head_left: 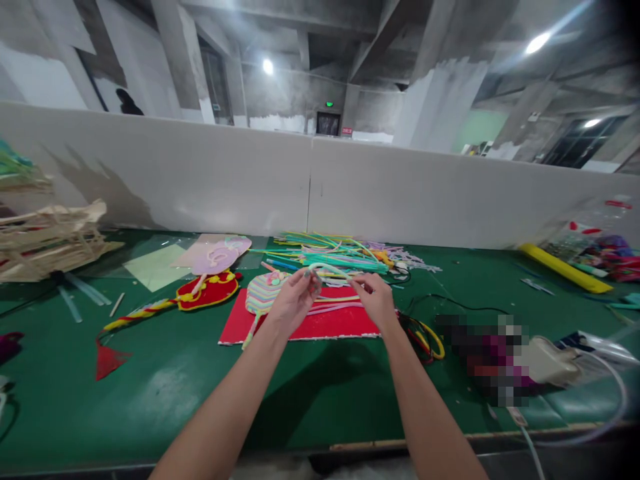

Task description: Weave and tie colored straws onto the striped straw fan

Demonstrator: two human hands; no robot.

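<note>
My left hand (295,297) and my right hand (376,299) are raised above a red board (340,325). Between them arches a pale pipe cleaner (331,268), pinched at one end by each hand. Several pink and pale yellow pipe cleaners (336,307) lie across the board beneath. A striped pastel fan shape (261,293) with a small flower rests on the board's left part, partly behind my left wrist. Beyond my hands spreads a heap of green, yellow and turquoise pipe cleaners (345,257).
Left lie a red and yellow tasselled ornament (210,291), a lilac fan shape (225,255) and pale green paper (157,267). A wooden frame model (50,240) stands far left. On the right are a yellow bar (565,268), black cable (465,301) and a glue gun (550,361). A white partition (225,180) closes the back.
</note>
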